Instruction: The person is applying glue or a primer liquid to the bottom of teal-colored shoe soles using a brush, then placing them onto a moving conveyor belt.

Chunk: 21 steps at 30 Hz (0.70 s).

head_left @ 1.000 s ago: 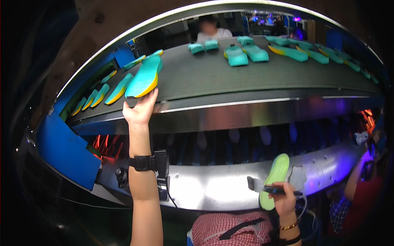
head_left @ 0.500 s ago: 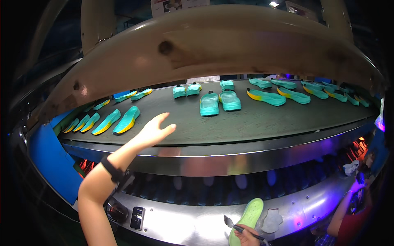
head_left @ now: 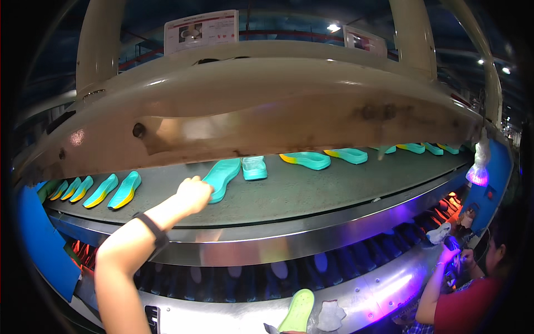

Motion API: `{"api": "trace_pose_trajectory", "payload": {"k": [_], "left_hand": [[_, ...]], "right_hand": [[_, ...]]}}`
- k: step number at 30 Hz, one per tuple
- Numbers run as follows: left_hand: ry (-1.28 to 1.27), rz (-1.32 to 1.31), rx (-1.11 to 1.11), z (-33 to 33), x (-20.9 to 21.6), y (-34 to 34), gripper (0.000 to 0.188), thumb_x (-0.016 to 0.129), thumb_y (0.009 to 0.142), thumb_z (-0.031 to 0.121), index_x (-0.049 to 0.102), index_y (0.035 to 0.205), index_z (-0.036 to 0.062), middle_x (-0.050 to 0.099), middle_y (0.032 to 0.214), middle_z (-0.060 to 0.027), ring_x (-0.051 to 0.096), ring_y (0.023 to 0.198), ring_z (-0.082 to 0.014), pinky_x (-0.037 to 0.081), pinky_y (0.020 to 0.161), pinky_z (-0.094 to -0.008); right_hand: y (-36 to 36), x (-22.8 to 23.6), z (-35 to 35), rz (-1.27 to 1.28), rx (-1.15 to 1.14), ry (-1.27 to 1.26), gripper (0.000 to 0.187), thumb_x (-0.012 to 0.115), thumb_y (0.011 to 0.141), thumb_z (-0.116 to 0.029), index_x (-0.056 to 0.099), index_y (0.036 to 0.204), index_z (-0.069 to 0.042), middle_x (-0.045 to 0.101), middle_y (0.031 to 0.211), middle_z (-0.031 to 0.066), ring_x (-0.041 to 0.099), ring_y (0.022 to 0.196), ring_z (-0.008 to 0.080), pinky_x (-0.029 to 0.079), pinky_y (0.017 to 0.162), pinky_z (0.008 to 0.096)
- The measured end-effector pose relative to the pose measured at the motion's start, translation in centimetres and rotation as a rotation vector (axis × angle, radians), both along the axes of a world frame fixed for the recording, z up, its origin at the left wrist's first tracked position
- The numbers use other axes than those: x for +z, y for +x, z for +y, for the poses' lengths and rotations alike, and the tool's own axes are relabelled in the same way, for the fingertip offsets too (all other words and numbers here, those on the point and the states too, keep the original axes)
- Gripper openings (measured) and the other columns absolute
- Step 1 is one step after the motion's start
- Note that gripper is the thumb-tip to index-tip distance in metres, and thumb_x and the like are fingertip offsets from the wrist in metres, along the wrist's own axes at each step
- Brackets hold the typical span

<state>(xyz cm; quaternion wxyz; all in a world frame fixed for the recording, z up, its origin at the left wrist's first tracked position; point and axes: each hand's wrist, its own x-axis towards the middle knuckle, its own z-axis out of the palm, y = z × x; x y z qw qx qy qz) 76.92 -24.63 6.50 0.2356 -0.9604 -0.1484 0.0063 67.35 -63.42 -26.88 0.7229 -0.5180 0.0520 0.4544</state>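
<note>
My left hand (head_left: 194, 195) reaches out over the dark belt, its fingers closed on the near left edge of a teal shoe sole (head_left: 225, 175). That sole is turned at a slant, and its fellow teal sole (head_left: 254, 168) lies just right of it. Of my right hand (head_left: 292, 332) only a sliver shows at the lower edge, with the dark tip of a brush (head_left: 270, 329) beside it. A lime-green sole (head_left: 300, 309) lies on the metal ledge above that hand, its lower end cut off by the frame.
Teal-and-yellow soles (head_left: 125, 189) stand in a row at the belt's left, with several more (head_left: 347, 155) at the right. A beige hood (head_left: 267, 117) spans the belt (head_left: 311, 192). Under the metal rail (head_left: 250, 245) are dark soles. Rightward, a person in red (head_left: 464, 306) handles a shoe part.
My left hand has closed on the left teal sole of the middle pair and turned it aslant. The view has shifted; my right hand has nearly left the lower edge.
</note>
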Motion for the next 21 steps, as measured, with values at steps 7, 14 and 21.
{"api": "trace_pose_trajectory", "payload": {"k": [7, 14, 21], "left_hand": [[-0.236, -0.681, -0.54, -0.4, -2.2, -14.3, 0.013, 0.068, 0.074, 0.018, 0.065, 0.086, 0.0125, 0.06, 0.081, -0.0046, 0.052, 0.079, -0.0268, 0.039, 0.072, -0.0388], [-0.659, -0.926, -0.51, 1.4, -5.3, -15.0, 0.04, 0.068, 0.073, 0.037, 0.062, 0.093, 0.003, 0.061, 0.093, -0.0171, 0.058, 0.093, -0.0374, 0.043, 0.088, -0.0536], [-0.722, -0.752, -0.359, 1.9, -5.2, -16.3, 0.045, 0.072, 0.07, 0.039, 0.062, 0.092, 0.0016, 0.062, 0.092, -0.0176, 0.06, 0.083, -0.0366, 0.049, 0.079, -0.0419]], "right_hand": [[-0.4, 1.7, 6.0, -0.162, 0.04, 0.05, 0.034, 0.061, 0.084, -0.002, 0.058, 0.118, 0.0, 0.061, 0.114, 0.0146, 0.059, 0.105, 0.0226, 0.049, 0.089, 0.0264], [-0.1, 8.9, 14.0, -0.379, 0.016, 0.087, 0.031, 0.062, 0.085, -0.005, 0.06, 0.114, 0.002, 0.063, 0.11, 0.0146, 0.06, 0.099, 0.0214, 0.05, 0.085, 0.027], [0.5, 16.1, 16.3, -0.472, -0.012, 0.019, 0.027, 0.062, 0.085, -0.007, 0.061, 0.11, 0.003, 0.064, 0.105, 0.0147, 0.062, 0.093, 0.0202, 0.051, 0.082, 0.0277]]}}
